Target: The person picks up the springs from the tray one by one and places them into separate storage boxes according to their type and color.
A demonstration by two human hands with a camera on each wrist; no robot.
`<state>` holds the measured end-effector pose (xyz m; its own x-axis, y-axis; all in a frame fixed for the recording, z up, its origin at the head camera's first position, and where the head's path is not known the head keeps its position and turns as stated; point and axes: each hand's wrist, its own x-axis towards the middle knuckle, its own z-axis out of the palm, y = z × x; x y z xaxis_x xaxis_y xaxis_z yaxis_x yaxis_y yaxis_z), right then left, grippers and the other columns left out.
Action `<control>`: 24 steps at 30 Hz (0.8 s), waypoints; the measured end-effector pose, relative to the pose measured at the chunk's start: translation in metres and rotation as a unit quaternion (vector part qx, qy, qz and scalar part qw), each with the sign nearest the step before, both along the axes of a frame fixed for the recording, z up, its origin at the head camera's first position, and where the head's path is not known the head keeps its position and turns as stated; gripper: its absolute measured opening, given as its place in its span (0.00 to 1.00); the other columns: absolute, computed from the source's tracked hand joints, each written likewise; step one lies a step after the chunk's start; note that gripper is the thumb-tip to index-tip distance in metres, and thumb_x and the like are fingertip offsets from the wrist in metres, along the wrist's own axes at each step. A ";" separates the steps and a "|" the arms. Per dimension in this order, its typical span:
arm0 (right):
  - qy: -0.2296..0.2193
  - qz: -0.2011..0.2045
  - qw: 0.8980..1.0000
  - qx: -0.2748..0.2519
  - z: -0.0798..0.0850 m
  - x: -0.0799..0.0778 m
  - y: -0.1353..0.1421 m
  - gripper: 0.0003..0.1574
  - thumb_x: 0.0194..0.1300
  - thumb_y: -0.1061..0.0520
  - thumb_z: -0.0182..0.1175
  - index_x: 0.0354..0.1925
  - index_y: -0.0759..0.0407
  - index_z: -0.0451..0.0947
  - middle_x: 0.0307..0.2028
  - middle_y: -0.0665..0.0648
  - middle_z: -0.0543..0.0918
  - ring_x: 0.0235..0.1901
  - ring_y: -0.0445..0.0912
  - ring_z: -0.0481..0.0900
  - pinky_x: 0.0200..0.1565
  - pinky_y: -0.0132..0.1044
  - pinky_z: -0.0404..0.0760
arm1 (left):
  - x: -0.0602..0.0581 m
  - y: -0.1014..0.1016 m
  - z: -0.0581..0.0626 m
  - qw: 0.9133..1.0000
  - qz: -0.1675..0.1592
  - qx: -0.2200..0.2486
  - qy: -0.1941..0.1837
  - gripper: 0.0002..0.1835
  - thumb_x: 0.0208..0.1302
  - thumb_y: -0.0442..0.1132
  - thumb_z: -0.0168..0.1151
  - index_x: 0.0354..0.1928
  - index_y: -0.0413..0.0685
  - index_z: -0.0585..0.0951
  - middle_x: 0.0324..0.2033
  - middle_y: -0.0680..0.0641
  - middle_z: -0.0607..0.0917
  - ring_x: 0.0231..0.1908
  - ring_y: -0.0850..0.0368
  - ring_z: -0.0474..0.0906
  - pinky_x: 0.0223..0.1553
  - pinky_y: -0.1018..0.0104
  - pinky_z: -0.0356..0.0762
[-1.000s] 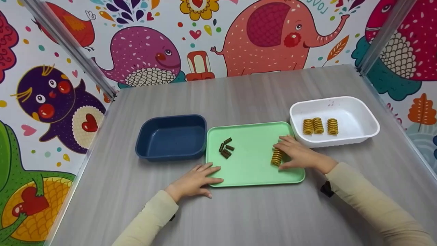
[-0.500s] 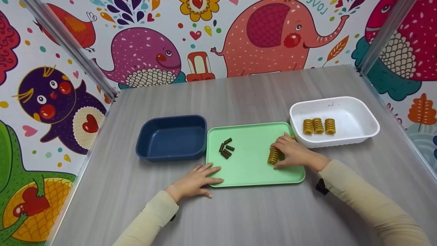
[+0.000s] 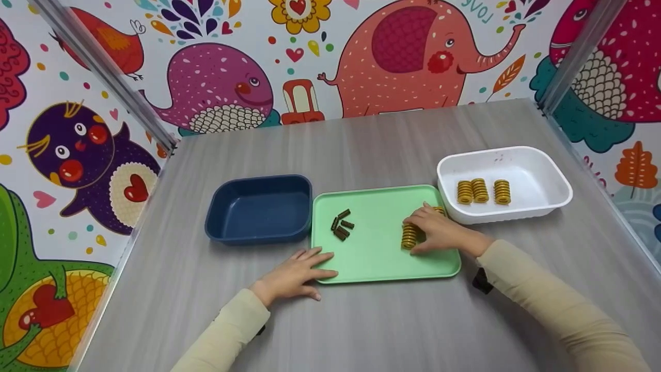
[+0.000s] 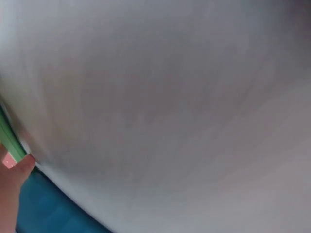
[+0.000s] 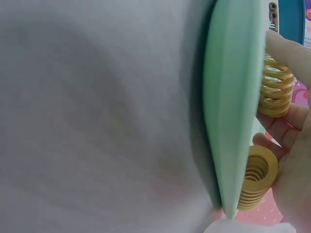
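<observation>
My right hand (image 3: 436, 231) is over the right side of a green tray (image 3: 377, 263), with thumb and fingers on either side of a yellow coil spring (image 3: 409, 236). In the right wrist view that spring (image 5: 276, 87) lies between the thumb and fingers. A second yellow spring (image 5: 257, 177) sits beside the little finger; in the head view only its end (image 3: 439, 211) shows past the hand. My left hand (image 3: 294, 273) rests with spread, straight fingers on the tray's near left corner. Several small dark springs (image 3: 342, 225) lie in a loose group on the tray's left part.
A white bin (image 3: 537, 181) holding 3 yellow springs (image 3: 480, 191) stands right of the tray. A dark blue bin (image 3: 258, 209) stands to the left, close against the tray. Patterned wall panels and metal posts bound the grey table (image 3: 361, 325).
My right hand has shifted left over the tray with the yellow spring, and another spring has come into view behind it. The rightmost spring in the white bin rocks slightly. My left hand stays still.
</observation>
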<state>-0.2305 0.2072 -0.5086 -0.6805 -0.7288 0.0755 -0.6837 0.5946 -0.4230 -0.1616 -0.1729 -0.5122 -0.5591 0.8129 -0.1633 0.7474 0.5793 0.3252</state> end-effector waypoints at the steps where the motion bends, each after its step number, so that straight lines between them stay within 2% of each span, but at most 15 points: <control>1: -0.002 -0.001 1.000 0.002 0.000 0.000 -0.001 0.41 0.43 0.44 0.72 0.50 0.67 0.73 0.43 0.61 0.77 0.48 0.55 0.71 0.64 0.59 0.48 | 0.000 0.000 0.001 1.000 0.000 -0.002 0.002 0.33 0.53 0.58 0.57 0.64 0.67 0.66 0.69 0.51 0.55 0.69 0.46 0.47 0.64 0.44 0.52; 10: 0.003 0.007 1.000 0.008 0.000 0.000 -0.007 0.41 0.42 0.45 0.73 0.49 0.68 0.74 0.42 0.61 0.78 0.47 0.55 0.72 0.64 0.58 0.50 | 0.000 0.001 0.003 1.000 0.005 -0.012 -0.005 0.34 0.53 0.58 0.58 0.64 0.67 0.67 0.70 0.51 0.55 0.69 0.46 0.45 0.64 0.44 0.50; 17: 0.008 0.016 1.000 -0.003 0.000 -0.003 -0.006 0.39 0.42 0.45 0.72 0.48 0.67 0.75 0.41 0.61 0.78 0.46 0.55 0.73 0.63 0.60 0.50 | 0.000 0.002 0.002 1.000 0.002 -0.020 0.004 0.34 0.53 0.58 0.58 0.65 0.67 0.66 0.70 0.51 0.55 0.69 0.46 0.46 0.64 0.45 0.50; 24: 0.008 0.013 1.000 -0.021 0.009 -0.006 -0.004 0.38 0.43 0.47 0.73 0.49 0.67 0.74 0.41 0.60 0.79 0.46 0.54 0.72 0.62 0.62 0.50 | 0.000 0.001 0.001 1.000 0.003 -0.015 0.005 0.34 0.52 0.59 0.58 0.64 0.67 0.67 0.70 0.51 0.55 0.69 0.47 0.46 0.64 0.45 0.50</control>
